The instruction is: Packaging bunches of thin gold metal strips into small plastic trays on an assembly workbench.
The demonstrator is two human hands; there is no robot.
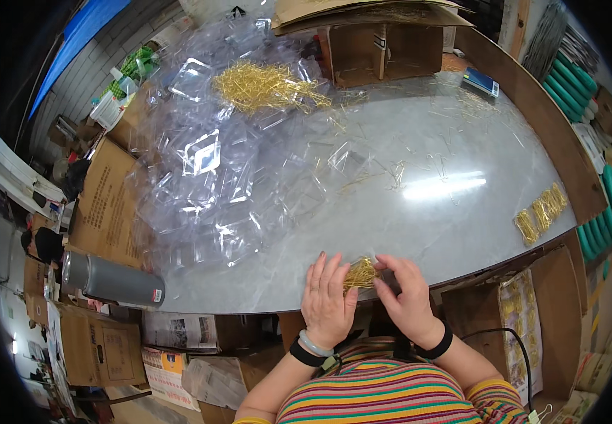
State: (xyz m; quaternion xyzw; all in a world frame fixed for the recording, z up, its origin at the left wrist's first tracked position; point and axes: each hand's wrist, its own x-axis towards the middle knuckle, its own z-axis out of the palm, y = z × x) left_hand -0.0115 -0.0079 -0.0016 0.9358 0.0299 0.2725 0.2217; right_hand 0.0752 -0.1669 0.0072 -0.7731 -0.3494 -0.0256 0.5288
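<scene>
Between my two hands, at the table's near edge, lies a small bunch of thin gold wire pieces (pixel 360 273). My left hand (pixel 326 300) rests beside its left side, fingers stretched out and thumb close against the wires. On the other side my right hand (pixel 408 293) has thumb and fingers apart, their tips at the bunch's right edge. Whether a clear case lies under the wires I cannot tell. A large loose heap of similar gold wires (pixel 263 86) sits at the far left, on top of many clear plastic cases (pixel 214 169).
Several packed gold wire bundles (pixel 541 214) lie at the table's right edge. A dark phone-like device (pixel 480 83) and an open cardboard box (pixel 405 53) stand at the back. A grey flask (pixel 112 278) lies at the left corner. Cardboard walls (pixel 532 99) border the grey table (pixel 391 226).
</scene>
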